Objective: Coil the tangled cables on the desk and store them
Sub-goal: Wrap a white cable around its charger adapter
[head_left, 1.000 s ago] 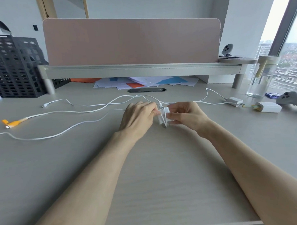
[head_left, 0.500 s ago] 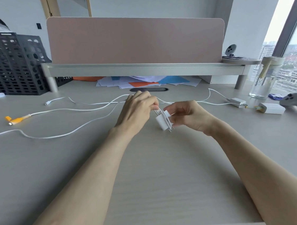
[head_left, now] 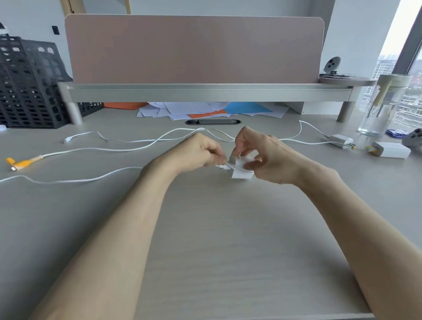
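At the middle of the desk my right hand (head_left: 265, 155) grips a small white charger block (head_left: 242, 169) with white cable wound round it. Just left of it, my left hand (head_left: 197, 153) pinches the white cable (head_left: 223, 166) where it meets the block. More white cable (head_left: 84, 151) trails in loose curves across the left of the desk, one strand ending in an orange connector (head_left: 21, 163). Another strand (head_left: 308, 142) runs right to a white adapter (head_left: 341, 139).
A second white charger (head_left: 389, 149) and a grey game controller (head_left: 419, 138) lie at the right, by a glass jar (head_left: 382, 108). Black mesh file racks (head_left: 20, 83) stand at the back left. A monitor shelf (head_left: 202, 91) with papers (head_left: 203, 110) under it spans the back.
Both hands have shifted slightly right and lower with the charger block. My left hand has moved from above the block down to its left side, pulling the cable across it.
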